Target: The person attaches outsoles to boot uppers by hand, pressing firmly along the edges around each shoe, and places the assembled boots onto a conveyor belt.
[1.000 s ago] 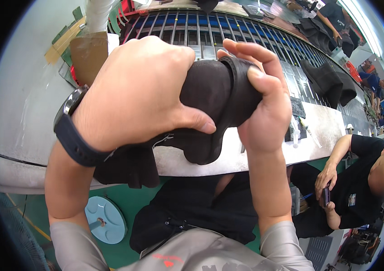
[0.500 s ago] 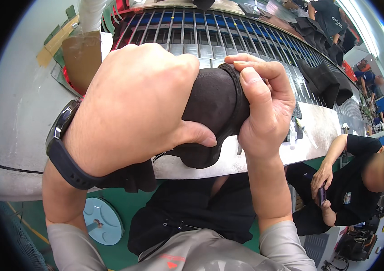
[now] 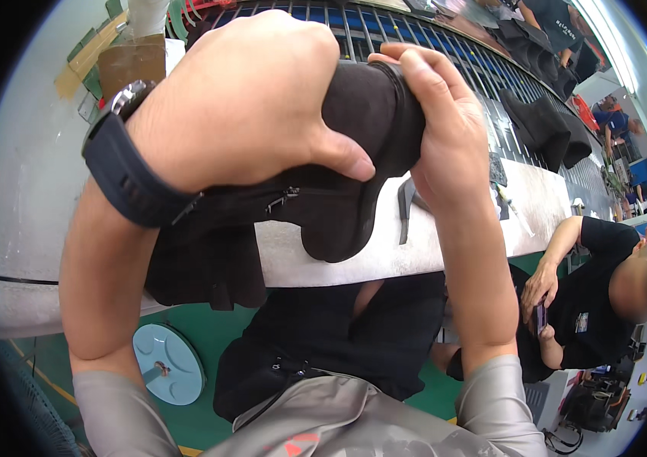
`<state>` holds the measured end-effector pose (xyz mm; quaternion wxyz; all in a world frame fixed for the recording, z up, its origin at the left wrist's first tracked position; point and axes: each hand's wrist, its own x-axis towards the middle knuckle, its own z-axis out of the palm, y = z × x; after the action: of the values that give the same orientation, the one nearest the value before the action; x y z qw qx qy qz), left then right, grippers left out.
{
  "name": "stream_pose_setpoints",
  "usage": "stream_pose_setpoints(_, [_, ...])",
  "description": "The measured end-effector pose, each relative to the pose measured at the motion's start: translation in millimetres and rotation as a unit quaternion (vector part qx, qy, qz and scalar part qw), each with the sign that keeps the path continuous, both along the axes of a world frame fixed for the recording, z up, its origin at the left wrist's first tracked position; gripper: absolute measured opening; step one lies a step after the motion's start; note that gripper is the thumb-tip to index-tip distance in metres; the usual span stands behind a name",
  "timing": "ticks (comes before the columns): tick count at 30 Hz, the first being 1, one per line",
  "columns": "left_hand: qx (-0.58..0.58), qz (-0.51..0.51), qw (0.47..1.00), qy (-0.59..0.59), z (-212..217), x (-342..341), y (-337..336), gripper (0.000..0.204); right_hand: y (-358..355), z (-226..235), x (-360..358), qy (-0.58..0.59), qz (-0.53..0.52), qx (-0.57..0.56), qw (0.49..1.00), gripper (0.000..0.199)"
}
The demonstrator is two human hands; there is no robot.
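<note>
Head view: left hand hides most of, seemingly, a black boot.

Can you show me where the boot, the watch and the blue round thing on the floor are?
Boot [image 3: 354,190]: head view, on the dark suede side below the thumb.
Watch [image 3: 129,179]: head view, on the black strap.
Blue disc [image 3: 167,364]: head view, on its flat top.

**Room around the raised boot**

The hands held the dark boot above the desk, whose left stretch lay bare. To the right, small tools cluttered the desk edge. Behind, more boots stood on the blue slatted rack. A seated person blocked the lower right.
</note>
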<state>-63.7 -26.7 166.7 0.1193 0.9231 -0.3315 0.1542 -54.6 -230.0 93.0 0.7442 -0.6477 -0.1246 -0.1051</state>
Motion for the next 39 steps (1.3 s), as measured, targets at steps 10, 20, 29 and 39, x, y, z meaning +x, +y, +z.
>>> stream_pose_setpoints(10, [-0.014,0.001,0.999,0.051,-4.3,12.9,3.3,0.072,3.3,-19.2,10.9,-0.035,0.011,0.037,0.999,0.048])
stream_pose_setpoints(20, [0.096,0.074,0.976,0.183,21.2,33.1,-9.4,0.078,-2.7,-41.2,60.6,0.006,0.005,-0.063,0.998,0.062])
stream_pose_setpoints(29, [0.048,0.028,0.985,0.161,8.0,31.5,-9.6,0.071,-12.0,-62.3,65.8,-0.063,0.122,-0.003,0.991,0.082])
stream_pose_setpoints(39, [0.073,0.036,0.988,0.131,5.6,26.9,-13.0,0.067,-2.7,-58.4,67.1,-0.141,-0.001,-0.142,0.980,0.061])
